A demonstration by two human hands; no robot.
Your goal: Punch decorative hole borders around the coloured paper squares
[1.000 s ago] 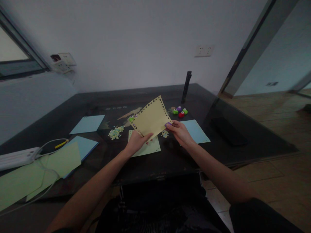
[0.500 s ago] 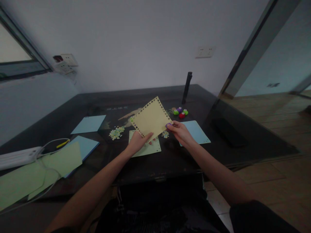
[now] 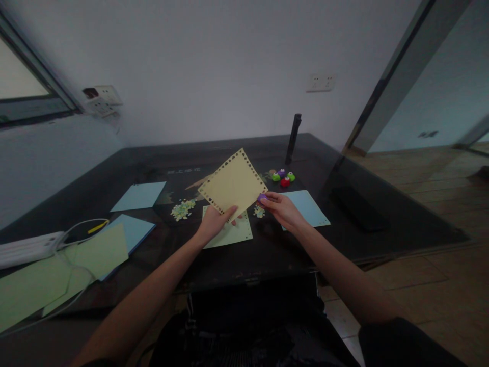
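Note:
My left hand (image 3: 214, 223) pinches the lower corner of a pale yellow sheet of paper (image 3: 234, 184), thumb on top and fingers beneath. Small shaped holes run along the sheet's edges, and it is held tilted above the table. A small purple paper punch (image 3: 262, 198) is gripped in my right hand (image 3: 281, 208), right at the sheet's right corner; whether paper sits in its slot I cannot tell. Under the sheet lies a pale green paper (image 3: 231, 236) with holes at its edges. Bits of punched paper (image 3: 259, 211) are scattered near the right hand.
Several coloured punches (image 3: 284, 182) stand behind the right hand, near an upright black stick (image 3: 293, 138). Blue paper (image 3: 307, 208) lies at right, a dark flat object (image 3: 359, 209) beyond. At left are a confetti pile (image 3: 183, 209), green sheets (image 3: 103, 250) and a white power strip (image 3: 32, 248).
The yellow sheet has shifted a little to the left and turned slightly. My right hand with the purple punch has moved slightly left with it.

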